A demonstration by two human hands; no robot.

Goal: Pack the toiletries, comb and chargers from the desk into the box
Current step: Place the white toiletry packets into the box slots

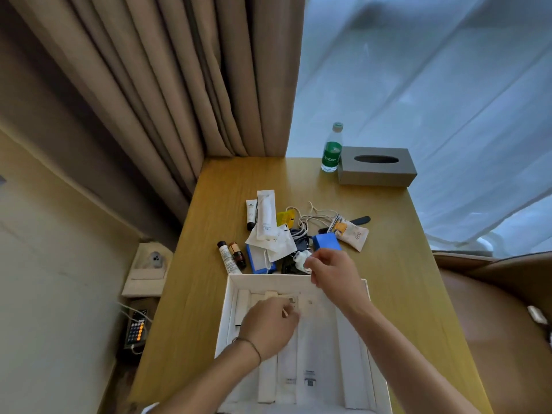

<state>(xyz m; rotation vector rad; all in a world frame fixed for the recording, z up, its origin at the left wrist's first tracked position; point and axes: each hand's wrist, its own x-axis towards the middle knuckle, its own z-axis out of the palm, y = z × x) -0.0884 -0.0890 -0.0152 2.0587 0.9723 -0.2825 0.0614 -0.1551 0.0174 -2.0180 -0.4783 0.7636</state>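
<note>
We are pinching a white charger (300, 258) with our right hand (331, 271) at the box (268, 279) edge. Our left hand (270, 327) is resting curled inside the box; whether it is holding anything, we cannot tell. Next, we judge, the charger needs lifting in, clear of the cables (313, 218).

Box (228, 306) white, desk (388, 264) yellow-tan wood grain, charger (326, 242) blue, cable (313, 218) cream, tube (251, 214) white with black cap, vial (238, 254) amber, bottle (331, 150) clear with green label and cap, tissue holder (377, 170) grey, curtain (179, 85) beige.
</note>
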